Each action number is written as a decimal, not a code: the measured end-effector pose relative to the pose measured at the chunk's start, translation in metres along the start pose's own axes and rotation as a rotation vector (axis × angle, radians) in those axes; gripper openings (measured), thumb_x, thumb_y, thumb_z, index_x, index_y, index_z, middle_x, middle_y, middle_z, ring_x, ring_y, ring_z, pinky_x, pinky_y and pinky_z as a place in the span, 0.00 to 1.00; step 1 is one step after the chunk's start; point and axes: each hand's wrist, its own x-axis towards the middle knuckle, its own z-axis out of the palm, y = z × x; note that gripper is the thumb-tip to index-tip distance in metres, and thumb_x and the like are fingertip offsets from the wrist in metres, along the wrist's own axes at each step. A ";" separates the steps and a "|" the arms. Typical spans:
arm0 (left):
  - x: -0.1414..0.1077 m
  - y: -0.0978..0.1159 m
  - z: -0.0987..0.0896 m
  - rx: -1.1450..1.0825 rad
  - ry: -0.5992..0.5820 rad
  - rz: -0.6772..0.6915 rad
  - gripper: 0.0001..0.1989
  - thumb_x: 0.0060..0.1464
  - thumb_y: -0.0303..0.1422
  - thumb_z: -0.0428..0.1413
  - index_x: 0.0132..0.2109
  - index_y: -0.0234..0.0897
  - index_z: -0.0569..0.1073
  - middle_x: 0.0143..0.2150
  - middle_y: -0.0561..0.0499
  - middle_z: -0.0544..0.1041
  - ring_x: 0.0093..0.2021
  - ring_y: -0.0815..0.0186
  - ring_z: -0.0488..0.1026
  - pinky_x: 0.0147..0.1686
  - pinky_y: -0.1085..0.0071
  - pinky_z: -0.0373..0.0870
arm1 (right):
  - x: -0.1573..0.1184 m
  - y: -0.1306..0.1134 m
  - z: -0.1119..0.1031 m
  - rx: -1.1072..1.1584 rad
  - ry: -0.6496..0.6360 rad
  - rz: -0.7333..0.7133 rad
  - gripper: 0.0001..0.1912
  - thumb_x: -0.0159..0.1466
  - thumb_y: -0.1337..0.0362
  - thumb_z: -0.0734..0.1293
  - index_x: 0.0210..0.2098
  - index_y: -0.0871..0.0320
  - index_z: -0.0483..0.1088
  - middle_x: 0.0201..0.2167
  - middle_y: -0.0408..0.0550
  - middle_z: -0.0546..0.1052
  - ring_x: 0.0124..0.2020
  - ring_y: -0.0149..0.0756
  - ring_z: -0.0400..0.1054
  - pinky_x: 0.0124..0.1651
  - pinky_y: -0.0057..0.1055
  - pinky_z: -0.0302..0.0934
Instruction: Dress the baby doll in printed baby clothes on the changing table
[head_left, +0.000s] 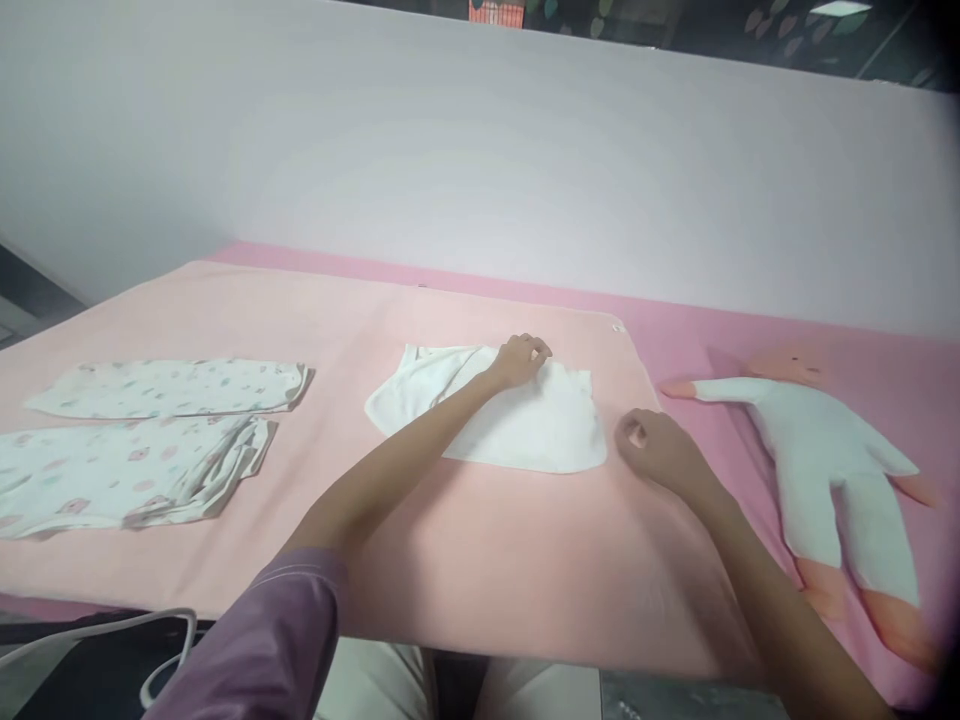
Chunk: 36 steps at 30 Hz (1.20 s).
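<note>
A small white cloth garment point(525, 430) lies folded on the peach-pink cover, its left end tapering to a rounded corner and loose folds near its upper left. At its far edge, my left hand point(521, 360) has its fingers curled down with thumb and forefinger together on the fabric. Just right of the garment is my right hand point(664, 450), apart from it. Its thumb and fingers curl into a ring, and nothing shows inside. What kind of garment it is cannot be made out.
Two folded printed baby garments point(172, 388) lie on the left. On the right, a doll point(832, 460) in a white suit rests on a darker pink cloth point(697, 345). A pale partition point(525, 170) stands behind the table. A white cable point(112, 625) hangs at the lower left.
</note>
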 end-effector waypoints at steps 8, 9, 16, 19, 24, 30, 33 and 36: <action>-0.010 -0.023 0.045 0.222 0.042 0.202 0.23 0.77 0.39 0.47 0.70 0.40 0.76 0.75 0.41 0.73 0.75 0.51 0.67 0.78 0.49 0.59 | -0.004 -0.011 0.049 0.049 0.076 -0.364 0.32 0.80 0.48 0.58 0.80 0.47 0.64 0.79 0.52 0.69 0.80 0.54 0.62 0.82 0.60 0.59; -0.009 -0.026 0.048 0.215 0.047 0.196 0.24 0.78 0.39 0.46 0.71 0.40 0.75 0.76 0.42 0.72 0.76 0.52 0.66 0.79 0.49 0.57 | -0.004 -0.020 0.056 0.037 0.011 -0.431 0.33 0.81 0.49 0.57 0.82 0.46 0.60 0.82 0.48 0.64 0.83 0.51 0.57 0.84 0.59 0.55; -0.005 -0.032 0.052 0.171 0.099 0.113 0.25 0.80 0.41 0.44 0.72 0.44 0.77 0.80 0.45 0.69 0.81 0.54 0.62 0.82 0.51 0.55 | -0.012 -0.027 0.072 0.003 -0.237 -0.528 0.35 0.84 0.51 0.55 0.87 0.38 0.44 0.86 0.38 0.48 0.88 0.47 0.40 0.89 0.61 0.41; -0.002 -0.034 0.053 0.187 0.122 0.091 0.25 0.80 0.41 0.45 0.72 0.43 0.77 0.80 0.44 0.68 0.82 0.54 0.61 0.84 0.51 0.51 | -0.012 -0.025 0.071 -0.005 -0.231 -0.531 0.37 0.83 0.50 0.57 0.87 0.38 0.43 0.86 0.39 0.48 0.88 0.49 0.41 0.89 0.62 0.42; -0.003 -0.031 0.056 0.194 0.121 0.079 0.26 0.80 0.41 0.47 0.75 0.39 0.73 0.82 0.40 0.66 0.83 0.53 0.59 0.86 0.50 0.44 | -0.010 -0.029 0.074 -0.025 -0.200 -0.541 0.40 0.81 0.46 0.61 0.87 0.41 0.45 0.86 0.44 0.52 0.88 0.52 0.44 0.88 0.61 0.43; -0.019 -0.036 0.019 0.214 0.235 0.100 0.23 0.78 0.40 0.49 0.72 0.38 0.72 0.78 0.40 0.70 0.79 0.53 0.65 0.83 0.49 0.51 | 0.007 -0.012 0.067 0.163 0.126 -0.423 0.34 0.79 0.44 0.65 0.78 0.48 0.65 0.76 0.55 0.72 0.77 0.57 0.65 0.81 0.61 0.57; -0.039 -0.063 -0.034 0.263 0.249 -0.016 0.20 0.76 0.40 0.54 0.67 0.39 0.76 0.72 0.40 0.76 0.74 0.49 0.70 0.77 0.49 0.62 | 0.041 0.004 0.057 0.214 0.246 -0.262 0.33 0.75 0.41 0.68 0.72 0.51 0.70 0.71 0.59 0.75 0.73 0.60 0.68 0.76 0.61 0.61; -0.065 -0.092 -0.089 0.231 0.277 -0.245 0.17 0.71 0.42 0.63 0.60 0.38 0.80 0.65 0.42 0.80 0.68 0.48 0.75 0.71 0.51 0.71 | 0.085 0.015 0.042 0.260 0.122 -0.069 0.44 0.64 0.34 0.75 0.69 0.56 0.71 0.68 0.64 0.75 0.68 0.61 0.70 0.69 0.56 0.67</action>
